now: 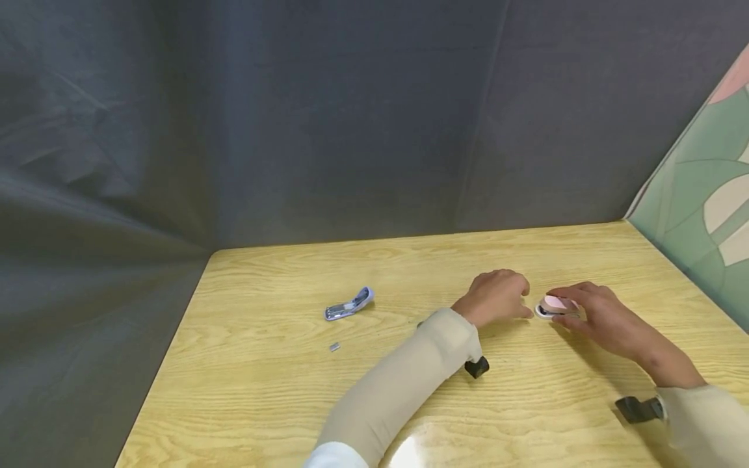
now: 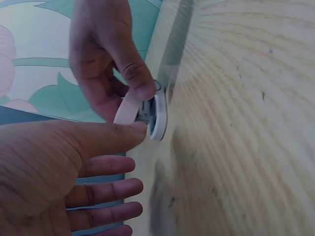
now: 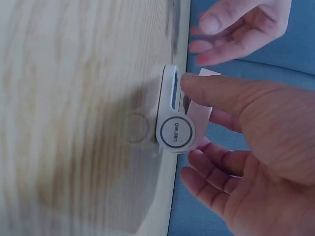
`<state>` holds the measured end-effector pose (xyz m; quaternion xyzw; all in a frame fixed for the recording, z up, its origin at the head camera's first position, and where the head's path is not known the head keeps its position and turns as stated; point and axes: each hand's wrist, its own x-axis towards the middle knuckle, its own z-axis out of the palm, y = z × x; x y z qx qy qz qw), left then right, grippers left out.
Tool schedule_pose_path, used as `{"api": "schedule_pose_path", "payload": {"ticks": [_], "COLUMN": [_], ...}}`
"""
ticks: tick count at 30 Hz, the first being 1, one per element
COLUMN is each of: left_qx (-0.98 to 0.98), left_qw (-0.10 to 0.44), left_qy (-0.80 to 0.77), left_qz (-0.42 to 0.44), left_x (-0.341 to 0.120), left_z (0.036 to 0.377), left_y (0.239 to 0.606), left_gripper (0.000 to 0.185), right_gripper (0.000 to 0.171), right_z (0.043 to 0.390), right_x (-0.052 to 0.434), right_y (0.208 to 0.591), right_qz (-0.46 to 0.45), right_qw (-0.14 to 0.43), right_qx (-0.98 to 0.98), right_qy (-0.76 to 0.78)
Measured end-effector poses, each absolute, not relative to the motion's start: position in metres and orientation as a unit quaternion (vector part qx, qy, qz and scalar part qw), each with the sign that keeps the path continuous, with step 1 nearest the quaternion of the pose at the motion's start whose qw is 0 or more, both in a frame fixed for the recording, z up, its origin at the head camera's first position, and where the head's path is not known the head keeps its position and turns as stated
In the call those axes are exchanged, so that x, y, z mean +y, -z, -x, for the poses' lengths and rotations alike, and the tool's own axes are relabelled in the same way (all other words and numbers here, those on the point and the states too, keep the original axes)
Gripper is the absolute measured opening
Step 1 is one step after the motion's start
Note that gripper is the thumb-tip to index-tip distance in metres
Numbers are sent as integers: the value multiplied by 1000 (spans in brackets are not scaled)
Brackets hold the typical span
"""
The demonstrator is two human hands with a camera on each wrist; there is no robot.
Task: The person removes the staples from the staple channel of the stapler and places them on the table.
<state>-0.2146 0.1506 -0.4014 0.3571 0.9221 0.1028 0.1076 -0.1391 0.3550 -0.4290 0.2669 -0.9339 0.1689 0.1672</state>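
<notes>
- Head view: pink stapler (image 1: 554, 307) sits on the wooden table (image 1: 281, 403), right of centre, right hand (image 1: 603, 316) curled over it, left hand (image 1: 496, 296) just beside. A blue stapler (image 1: 350, 304) lies opened well apart, a staple strip (image 1: 334, 347) near it. The pink one looks barely begun.
- Left wrist view: left thumb touches the pink lid; its fingers (image 2: 110, 189) lie straight, holding nothing.
- Right wrist view: right thumb and fingers (image 3: 211, 189) pinch the stapler, lid raised a little.
</notes>
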Motion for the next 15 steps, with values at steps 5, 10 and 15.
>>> {"api": "schedule_pose_path", "payload": {"ticks": [5, 10, 15], "left_qx": [927, 930, 930], "left_qw": [103, 99, 101], "left_qy": [-88, -85, -98], "left_qz": [-349, -345, -339], "left_x": [167, 178, 184], "left_z": [214, 211, 208], "left_y": [408, 411, 411], "left_gripper": [18, 21, 29], "right_gripper": [49, 41, 31], "right_z": [138, 139, 142], "right_x": [356, 355, 349], "right_y": [430, 428, 424], "right_qz": [-251, -240, -215], "right_qw": [156, 143, 103], "right_qx": [-941, -946, -956], "right_qy": [-164, -163, -168]}}
